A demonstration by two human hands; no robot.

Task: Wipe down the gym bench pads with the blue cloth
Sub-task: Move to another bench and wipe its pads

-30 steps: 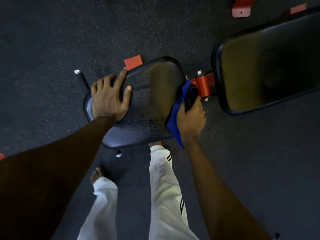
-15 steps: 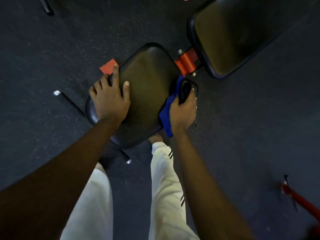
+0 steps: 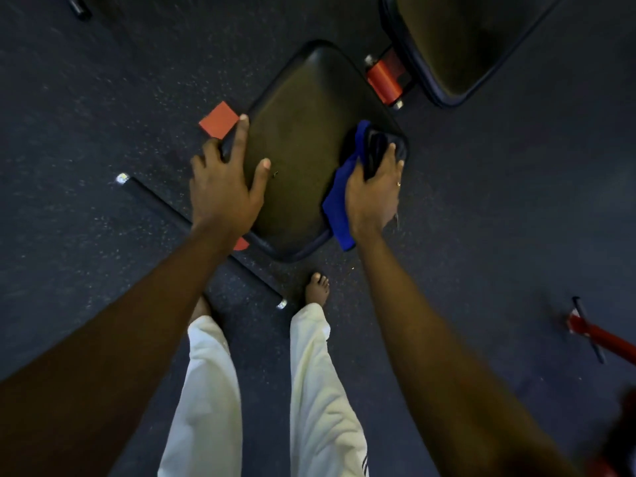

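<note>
The black seat pad [image 3: 306,139] of the gym bench lies below me, with the larger back pad [image 3: 464,39] at the upper right. My left hand [image 3: 223,187] rests spread on the seat pad's left edge, fingers straight. My right hand [image 3: 373,194] grips the blue cloth [image 3: 339,204] against the pad's right edge, fingers curled over a dark bunched part of it. A tail of the cloth hangs down past the pad's near corner.
A red hinge bracket [image 3: 383,80] joins the two pads. A black floor bar [image 3: 192,225] with metal end caps runs under the seat. Orange frame parts [image 3: 218,120] show at the left. My bare feet [image 3: 316,287] stand just before the pad. A red bar [image 3: 605,339] lies at the right.
The view has shifted, so the bench sits higher and more turned. My right hand with the cloth has slid a little nearer along the right edge. My left hand stays on the pad.
</note>
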